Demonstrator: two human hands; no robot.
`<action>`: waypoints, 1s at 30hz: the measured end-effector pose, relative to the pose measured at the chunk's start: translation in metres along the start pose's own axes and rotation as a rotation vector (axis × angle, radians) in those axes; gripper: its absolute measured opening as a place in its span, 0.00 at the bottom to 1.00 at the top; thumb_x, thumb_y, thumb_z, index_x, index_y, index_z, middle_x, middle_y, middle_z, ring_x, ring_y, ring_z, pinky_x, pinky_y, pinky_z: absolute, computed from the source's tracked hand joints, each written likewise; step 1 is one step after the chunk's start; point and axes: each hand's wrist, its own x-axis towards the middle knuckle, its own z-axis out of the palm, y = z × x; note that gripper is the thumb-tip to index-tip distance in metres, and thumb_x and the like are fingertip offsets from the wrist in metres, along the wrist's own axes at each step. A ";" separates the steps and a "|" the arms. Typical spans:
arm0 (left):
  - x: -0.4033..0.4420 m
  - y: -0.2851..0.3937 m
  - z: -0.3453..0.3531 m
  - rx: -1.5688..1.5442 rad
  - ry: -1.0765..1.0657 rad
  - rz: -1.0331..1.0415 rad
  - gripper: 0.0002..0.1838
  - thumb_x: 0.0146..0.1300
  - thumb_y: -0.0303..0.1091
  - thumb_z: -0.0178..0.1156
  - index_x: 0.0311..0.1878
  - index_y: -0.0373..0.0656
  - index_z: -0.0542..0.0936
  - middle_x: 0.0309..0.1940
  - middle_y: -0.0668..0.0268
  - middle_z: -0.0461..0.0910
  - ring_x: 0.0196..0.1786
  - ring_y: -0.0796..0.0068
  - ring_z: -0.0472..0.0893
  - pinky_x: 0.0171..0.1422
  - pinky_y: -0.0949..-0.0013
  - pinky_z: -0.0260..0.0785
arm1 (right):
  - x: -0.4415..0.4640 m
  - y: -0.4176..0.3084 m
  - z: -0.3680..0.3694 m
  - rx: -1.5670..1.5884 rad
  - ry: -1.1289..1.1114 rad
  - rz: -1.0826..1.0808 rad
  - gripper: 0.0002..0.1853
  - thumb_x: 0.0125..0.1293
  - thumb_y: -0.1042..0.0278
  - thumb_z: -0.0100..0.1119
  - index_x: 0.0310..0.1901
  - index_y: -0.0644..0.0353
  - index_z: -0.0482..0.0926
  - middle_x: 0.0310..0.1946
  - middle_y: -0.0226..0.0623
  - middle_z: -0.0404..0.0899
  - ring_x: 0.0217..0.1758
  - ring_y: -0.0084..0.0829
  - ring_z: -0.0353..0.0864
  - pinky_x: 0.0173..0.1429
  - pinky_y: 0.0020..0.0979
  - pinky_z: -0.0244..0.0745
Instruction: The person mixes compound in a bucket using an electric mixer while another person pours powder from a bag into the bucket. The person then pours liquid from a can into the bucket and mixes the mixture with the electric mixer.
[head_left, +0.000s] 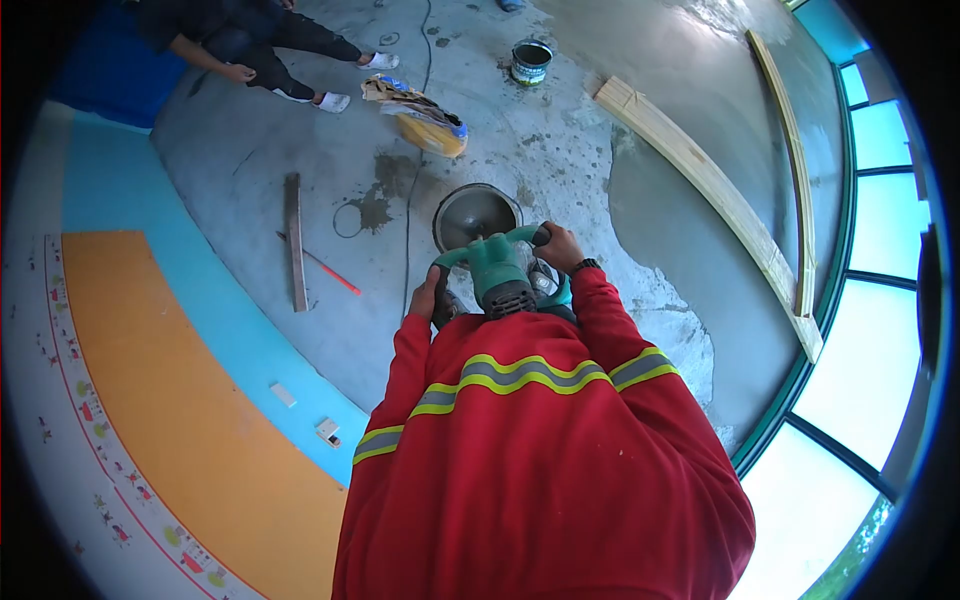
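Note:
Close in front of my chest I hold a green handheld power mixer (497,265) with two side handles. My left hand (425,296) is wrapped around its left handle. Around the dark grip on the right side, my right hand (562,248) is closed, with a dark band on that wrist. Just ahead of the mixer stands a round bucket (443,222), its inside wet and grey. The tool's lower end is hidden behind its body. Below the right handle, partly covered, is something clear (541,279) that I cannot make out.
A dark cable (410,210) runs along the floor. On the left lie a wooden strip (296,240) and a red rod (333,273). Ahead are crumpled bags (432,133), another bucket (531,64) and a seated person (270,50). Long boards (700,170) cross smooth wet-looking screed at right.

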 end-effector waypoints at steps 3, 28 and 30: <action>-0.002 -0.002 -0.001 0.002 -0.007 0.012 0.42 0.54 0.78 0.52 0.37 0.38 0.77 0.18 0.63 0.76 0.19 0.70 0.78 0.24 0.67 0.72 | 0.000 0.001 0.002 -0.004 0.005 -0.020 0.22 0.44 0.60 0.65 0.43 0.59 0.80 0.36 0.49 0.83 0.41 0.50 0.83 0.47 0.45 0.77; -0.014 -0.039 -0.001 -0.122 0.045 0.047 0.40 0.55 0.77 0.51 0.34 0.40 0.77 0.19 0.63 0.76 0.22 0.69 0.78 0.28 0.66 0.72 | -0.004 -0.017 -0.003 -0.033 -0.053 -0.088 0.22 0.45 0.62 0.65 0.44 0.62 0.79 0.36 0.50 0.83 0.42 0.48 0.83 0.49 0.41 0.77; -0.016 -0.039 0.000 -0.084 0.073 0.067 0.42 0.54 0.78 0.51 0.32 0.39 0.78 0.19 0.63 0.77 0.23 0.69 0.79 0.29 0.67 0.71 | -0.005 -0.016 -0.003 -0.023 -0.055 -0.091 0.22 0.44 0.63 0.65 0.44 0.62 0.79 0.35 0.50 0.83 0.41 0.48 0.83 0.49 0.41 0.77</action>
